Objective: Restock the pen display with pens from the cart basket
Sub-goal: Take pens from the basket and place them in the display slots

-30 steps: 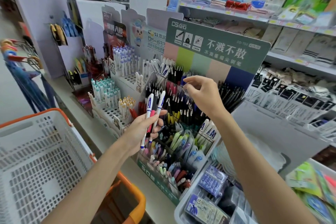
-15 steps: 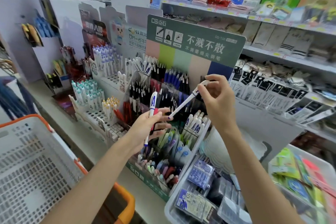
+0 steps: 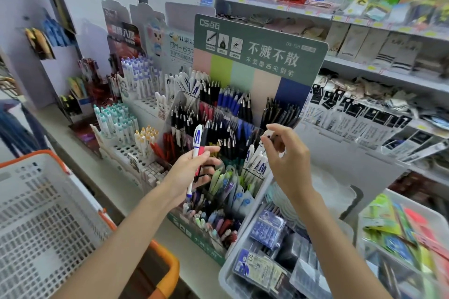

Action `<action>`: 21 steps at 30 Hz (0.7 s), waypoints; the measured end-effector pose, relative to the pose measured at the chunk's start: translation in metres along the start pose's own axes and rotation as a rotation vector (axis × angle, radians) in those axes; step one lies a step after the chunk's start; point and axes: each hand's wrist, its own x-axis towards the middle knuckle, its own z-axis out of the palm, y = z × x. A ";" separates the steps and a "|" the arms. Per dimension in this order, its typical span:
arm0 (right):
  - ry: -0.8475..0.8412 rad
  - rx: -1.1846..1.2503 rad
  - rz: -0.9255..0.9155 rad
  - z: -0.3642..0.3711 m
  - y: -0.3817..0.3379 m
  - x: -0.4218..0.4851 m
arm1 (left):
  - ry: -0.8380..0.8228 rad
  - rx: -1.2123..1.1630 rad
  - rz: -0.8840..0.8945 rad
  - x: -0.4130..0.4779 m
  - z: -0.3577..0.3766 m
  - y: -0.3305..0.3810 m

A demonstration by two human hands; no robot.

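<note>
The left hand, in front of the green-headed tiered pen display, has its grip clamped on a white plastic pen with a blue A and a red-and-black pen, both near upright. The right hand, fingers down, pinches the top of a white capped pen standing in the display's crowded right-edge compartment.

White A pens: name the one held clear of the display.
The pen in the left hand, gripped beside a red pen; the rest stand in the display, one pinched by the right hand.
</note>
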 end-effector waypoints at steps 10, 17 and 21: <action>-0.096 -0.140 -0.018 0.014 0.016 -0.018 | -0.100 -0.099 -0.050 0.002 -0.004 -0.004; -0.092 -0.076 0.043 0.015 0.011 -0.019 | -0.191 -0.197 -0.068 0.002 -0.010 -0.006; -0.054 0.058 0.116 0.010 -0.008 0.000 | -0.242 -0.084 -0.035 0.001 -0.001 0.000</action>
